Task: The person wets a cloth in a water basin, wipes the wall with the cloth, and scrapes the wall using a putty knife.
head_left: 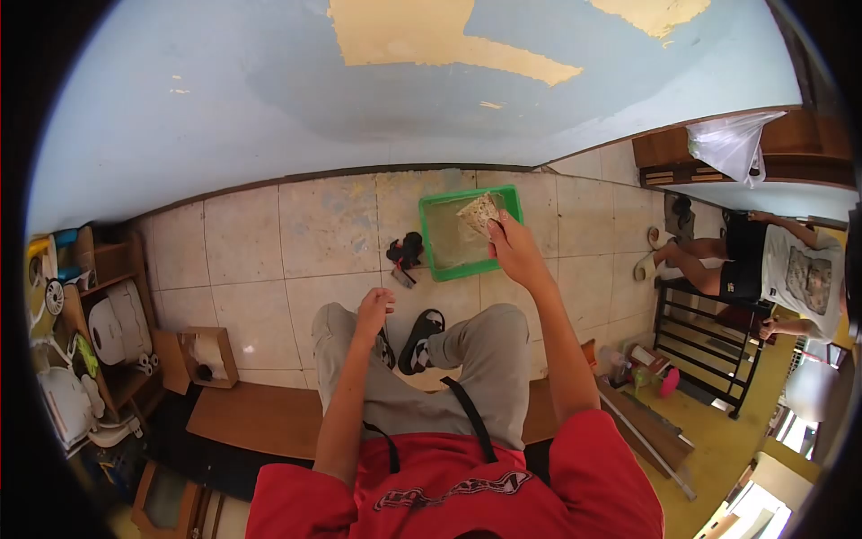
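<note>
My right hand [513,249] is closed on one end of a flat, tan, speckled sponge-like piece [479,212], its exact kind unclear. The piece is over the green tray [428,235], whose inside looks wet and greyish. Close to my left knee hovers my left hand [373,312], fingers loosely bent and apart, with nothing visible in it. On the tiles left of the tray lies a black and red bundled thing [407,249], too small to name. A small tool with a greyish flat end [403,278] lies just below it.
Ahead stands a pale blue wall [269,99] with bare yellowish patches [404,31]. An open cardboard box [208,357] and a wooden shelf [112,269] are on the left. At right, another person [772,265] is beside a black metal rack [705,337]. A wooden board [256,413] lies behind me.
</note>
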The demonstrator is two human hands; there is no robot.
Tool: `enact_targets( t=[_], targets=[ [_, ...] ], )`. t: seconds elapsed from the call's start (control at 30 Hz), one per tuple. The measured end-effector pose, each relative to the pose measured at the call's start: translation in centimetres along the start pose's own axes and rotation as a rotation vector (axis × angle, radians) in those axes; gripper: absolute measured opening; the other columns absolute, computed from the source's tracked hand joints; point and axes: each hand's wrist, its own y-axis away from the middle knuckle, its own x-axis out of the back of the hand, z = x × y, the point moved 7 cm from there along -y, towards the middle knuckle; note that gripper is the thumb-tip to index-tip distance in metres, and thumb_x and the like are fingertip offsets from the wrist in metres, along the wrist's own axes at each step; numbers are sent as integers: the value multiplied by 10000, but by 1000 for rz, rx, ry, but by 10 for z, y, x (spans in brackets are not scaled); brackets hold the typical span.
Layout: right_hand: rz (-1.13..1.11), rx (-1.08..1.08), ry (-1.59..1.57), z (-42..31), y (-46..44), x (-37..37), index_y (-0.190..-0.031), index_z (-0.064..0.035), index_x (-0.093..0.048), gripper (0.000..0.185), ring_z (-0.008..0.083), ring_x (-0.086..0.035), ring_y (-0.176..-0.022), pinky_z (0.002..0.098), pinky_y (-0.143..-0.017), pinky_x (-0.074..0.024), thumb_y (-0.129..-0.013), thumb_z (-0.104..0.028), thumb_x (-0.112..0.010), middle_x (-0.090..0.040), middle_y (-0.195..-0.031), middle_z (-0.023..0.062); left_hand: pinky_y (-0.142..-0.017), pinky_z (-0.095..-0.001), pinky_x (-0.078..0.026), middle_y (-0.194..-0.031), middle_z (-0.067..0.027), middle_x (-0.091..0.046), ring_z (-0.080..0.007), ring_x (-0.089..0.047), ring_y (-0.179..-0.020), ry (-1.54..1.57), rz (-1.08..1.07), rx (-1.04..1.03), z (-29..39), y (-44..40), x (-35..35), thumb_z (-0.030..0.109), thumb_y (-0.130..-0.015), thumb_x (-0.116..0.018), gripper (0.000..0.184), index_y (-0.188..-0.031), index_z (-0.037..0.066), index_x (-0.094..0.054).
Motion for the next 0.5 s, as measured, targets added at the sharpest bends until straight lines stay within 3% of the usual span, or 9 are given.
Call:
enact_targets(
  t=[0.03, 0.1, 0.17, 0.23, 0.37, 0.5],
  targets=[
    [21, 127, 114, -16, 5, 8, -942, 0, -515, 207, 139, -518, -472, 291, -460, -418, -1013, -191, -482, -577, -605, 100, -695, -248, -455, -974, -39, -649, -110, -615, -839, 9, -2, 16, 9, 16, -9, 233, -978, -502, 223, -1091, 77, -614],
    [38, 109, 145, -40, 13, 29, -922, 3, -508, 216, 152, -528, -474, 302, -458, -417, -1014, -191, -480, -579, -602, 107, -780, -277, -466, -985, -25, -645, -121, -612, -857, 91, -121, 79, 25, 46, -42, 300, -991, -485, 273, -1094, 84, -617],
    [60, 93, 177, -60, 16, 53, -902, 5, -501, 227, 165, -538, -476, 313, -456, -416, -1015, -190, -477, -580, -599, 114, -844, -302, -454, -1072, -23, -651, -129, -617, -922, 182, -224, -12, 59, 53, -81, 379, -997, -483, 350, -1143, 94, -626],
    [77, -41, 235, -63, 0, 80, -923, 24, -506, 206, 320, -607, -542, 400, -513, -435, -1000, -167, -492, -594, -614, 181, -904, -325, -452, -1198, -54, -634, -164, -626, -1033, 283, -384, -120, 112, 46, -134, 451, -994, -497, 444, -1226, 89, -606],
    [87, 63, 217, -61, -56, 121, -931, 25, -496, 208, 366, -609, -555, 435, -504, -429, -1002, -170, -480, -596, -626, 206, -1046, -423, -409, -1331, -93, -565, -251, -550, -1232, 779, -599, -297, 236, 14, -247, 531, -992, -464, 595, -1345, 54, -496],
    [175, 205, 510, -47, -102, 145, -956, 30, -489, 226, 462, -603, -617, 496, -500, -420, -1009, -187, -458, -605, -646, 250, -1009, -425, -434, -1303, -81, -572, -229, -575, -1145, 1170, -693, -373, 314, -27, -315, 488, -1012, -450, 544, -1311, 35, -496]
  ],
)
